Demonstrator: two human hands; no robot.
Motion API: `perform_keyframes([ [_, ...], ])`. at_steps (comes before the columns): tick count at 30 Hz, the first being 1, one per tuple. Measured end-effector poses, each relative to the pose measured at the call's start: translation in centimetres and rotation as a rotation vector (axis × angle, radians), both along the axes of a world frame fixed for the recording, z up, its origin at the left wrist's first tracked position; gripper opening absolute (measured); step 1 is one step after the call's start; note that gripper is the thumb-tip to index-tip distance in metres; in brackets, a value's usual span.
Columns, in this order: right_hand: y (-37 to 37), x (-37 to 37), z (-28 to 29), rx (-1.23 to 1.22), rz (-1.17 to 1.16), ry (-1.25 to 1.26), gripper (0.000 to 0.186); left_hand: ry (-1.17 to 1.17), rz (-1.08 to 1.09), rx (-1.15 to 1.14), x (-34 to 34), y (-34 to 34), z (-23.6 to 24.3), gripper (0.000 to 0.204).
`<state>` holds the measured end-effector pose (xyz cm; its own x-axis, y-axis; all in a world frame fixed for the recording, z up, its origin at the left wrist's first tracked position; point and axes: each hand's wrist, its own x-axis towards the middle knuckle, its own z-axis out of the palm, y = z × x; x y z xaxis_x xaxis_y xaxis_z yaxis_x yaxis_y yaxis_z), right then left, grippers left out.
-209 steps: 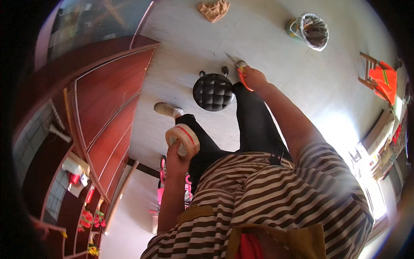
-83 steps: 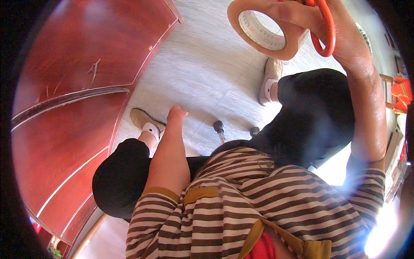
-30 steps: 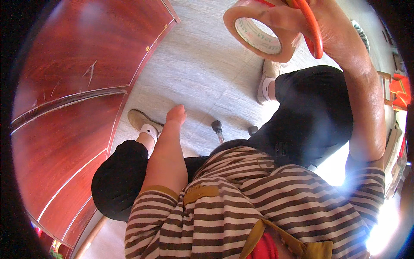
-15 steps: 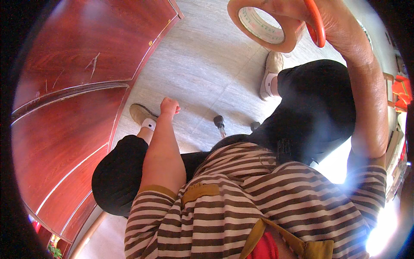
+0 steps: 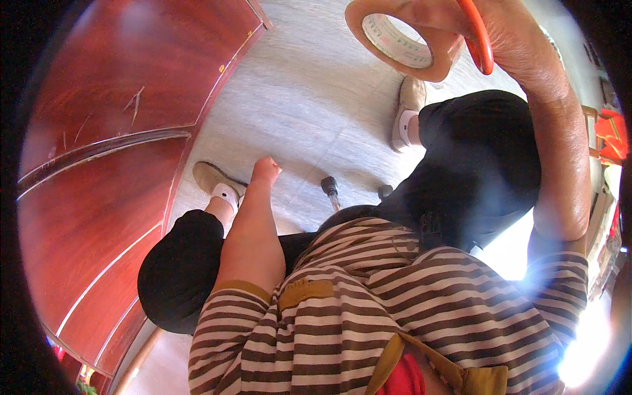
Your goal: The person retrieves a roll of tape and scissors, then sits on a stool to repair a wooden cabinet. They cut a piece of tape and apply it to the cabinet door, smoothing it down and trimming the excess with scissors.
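In the upper right, a roll of brown packing tape (image 5: 421, 64) with a pale cardboard core is in my right hand (image 5: 454, 14). The fingers of that hand lie against the roll and are partly cut off by the upper edge. An orange-red loop (image 5: 484, 49) curves across the same hand; what it belongs to is out of view. My left hand (image 5: 266, 171) is closed in a fist above the floor, near my left shoe (image 5: 214, 178). No object shows in it.
Reddish-brown wooden cabinet fronts (image 5: 118, 191) stand along the left. Grey flooring (image 5: 296, 85) lies between them and my legs in black trousers. A chair caster (image 5: 329, 185) shows below me. Orange cloth (image 5: 612, 135) and other items line the right edge.
My left fist has turned and shifted slightly to the right and down. My right hand still holds the tape roll in nearly the same place. The whole view has shifted a little.
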<state>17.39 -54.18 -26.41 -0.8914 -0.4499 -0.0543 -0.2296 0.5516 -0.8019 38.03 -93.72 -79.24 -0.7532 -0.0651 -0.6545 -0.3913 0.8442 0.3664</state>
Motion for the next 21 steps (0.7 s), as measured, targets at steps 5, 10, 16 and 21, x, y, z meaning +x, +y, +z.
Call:
perform_keyframes([
  [5,-1.0,1.2,0.4,0.020,0.011,0.084,0.058,0.059,-0.058,-0.079,0.1,0.1,-1.0,0.017],
  [10,-1.2,0.7,-0.2,0.066,0.008,0.112,0.055,0.015,-0.060,-0.116,-0.4,0.9,-0.1,0.019],
  [16,-1.3,-0.7,0.3,0.124,-0.052,-0.008,0.046,-0.057,0.285,0.024,-0.6,-0.3,0.3,0.015],
  [21,0.4,-1.0,-0.5,0.037,0.031,0.024,0.041,-0.026,0.805,0.353,-2.2,-1.0,3.3,0.019],
])
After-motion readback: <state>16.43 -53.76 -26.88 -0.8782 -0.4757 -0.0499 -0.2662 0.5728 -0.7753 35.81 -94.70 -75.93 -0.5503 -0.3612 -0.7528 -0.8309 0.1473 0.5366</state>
